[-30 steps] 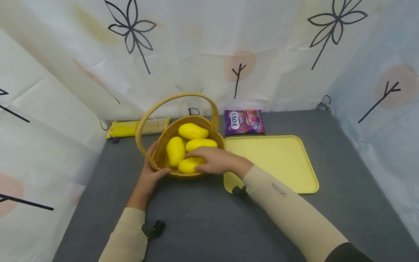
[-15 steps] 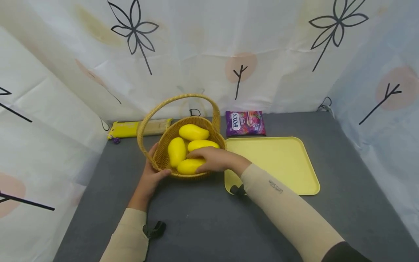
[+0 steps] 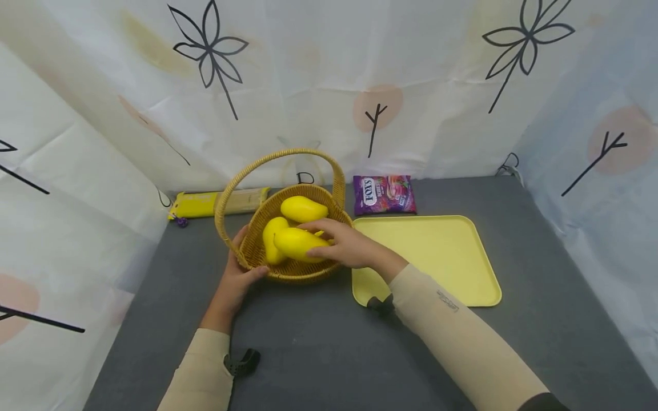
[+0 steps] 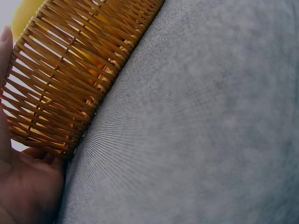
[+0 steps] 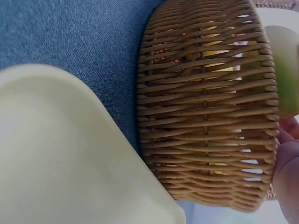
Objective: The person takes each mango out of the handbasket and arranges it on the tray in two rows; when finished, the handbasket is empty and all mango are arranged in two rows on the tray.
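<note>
A right hand point(image 3: 344, 244) pinches one yellow mango point(image 3: 298, 244) at the top of a woven basket point(image 3: 295, 278).
The left hand point(image 3: 237, 283) holds the basket's side, thumb on the rim. The mango looks smooth, firm and maybe a bit slippery, and it should be light; the best hold is round its fat middle, fingers on one side and thumb on the other. The basket looks light and a little bendy, so the rim is good to grab. I count three mangoes plainly: the held one, a back mango point(image 3: 303, 209) and a left mango point(image 3: 275, 245). A bit of yellow point(image 3: 319, 233) by the right fingers may be a fourth. There is one basket, one tray point(image 3: 437, 257), one purple bag point(image 3: 384, 194) and one long yellow pack point(image 3: 197, 205).
</note>
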### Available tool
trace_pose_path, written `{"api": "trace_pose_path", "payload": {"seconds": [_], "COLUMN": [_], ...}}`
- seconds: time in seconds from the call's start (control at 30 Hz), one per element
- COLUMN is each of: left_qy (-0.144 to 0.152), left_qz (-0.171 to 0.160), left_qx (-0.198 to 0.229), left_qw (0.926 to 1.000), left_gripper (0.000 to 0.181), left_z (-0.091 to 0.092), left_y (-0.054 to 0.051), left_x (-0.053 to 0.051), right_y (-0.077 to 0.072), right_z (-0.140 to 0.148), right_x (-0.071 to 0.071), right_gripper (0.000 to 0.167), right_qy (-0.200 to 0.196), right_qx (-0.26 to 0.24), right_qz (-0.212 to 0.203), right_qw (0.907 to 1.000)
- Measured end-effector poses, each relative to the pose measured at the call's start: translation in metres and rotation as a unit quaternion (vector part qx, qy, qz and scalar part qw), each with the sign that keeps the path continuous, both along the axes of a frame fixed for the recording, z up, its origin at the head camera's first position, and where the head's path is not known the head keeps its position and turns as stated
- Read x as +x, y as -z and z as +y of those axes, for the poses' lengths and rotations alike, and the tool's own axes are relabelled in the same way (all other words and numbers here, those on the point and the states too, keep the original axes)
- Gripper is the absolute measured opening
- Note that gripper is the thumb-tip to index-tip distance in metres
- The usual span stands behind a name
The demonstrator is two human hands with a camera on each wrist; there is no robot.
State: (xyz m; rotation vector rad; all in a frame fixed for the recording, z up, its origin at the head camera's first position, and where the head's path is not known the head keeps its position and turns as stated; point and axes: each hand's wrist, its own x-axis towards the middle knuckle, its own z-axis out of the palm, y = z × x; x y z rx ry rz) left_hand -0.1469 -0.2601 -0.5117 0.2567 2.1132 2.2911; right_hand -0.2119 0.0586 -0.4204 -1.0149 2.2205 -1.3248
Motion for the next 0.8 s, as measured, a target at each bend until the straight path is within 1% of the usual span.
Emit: {"api": "trace_pose_path", "payload": {"seconds": [0.2, 0.33, 0.47, 0.6, 0.8], "left_qy": [-0.005, -0.014, -0.015, -0.014, -0.013], "left_qz": [-0.002, -0.007, -0.006, -0.006, -0.006], "left_qx": [0.002, -0.009, -0.012, -0.01, -0.01], "left_qw": [1.0, 0.9998, 0.9998, 0.9998, 0.9998], "left_gripper": [0.101, 0.102, 0.103, 0.103, 0.103], "left_z": [0.0, 0.001, 0.002, 0.002, 0.003], "left_y": [0.0, -0.002, -0.003, -0.004, -0.005], "left_x": [0.0, 0.001, 0.0, 0.001, 0.002], "right_y": [-0.002, -0.001, -0.002, 0.003, 0.014], "right_z": [0.017, 0.03, 0.045, 0.059, 0.08], "right_x": [0.007, 0.011, 0.017, 0.021, 0.026], "right_gripper": [0.058, 0.055, 0.053, 0.053, 0.057], "right_qy": [0.041, 0.074, 0.118, 0.157, 0.216], "right_qx": [-0.049, -0.095, -0.133, -0.161, -0.154], "right_qz": [-0.018, -0.036, -0.061, -0.093, -0.124], "right_qw": [0.9978, 0.992, 0.9822, 0.97, 0.9562]}}
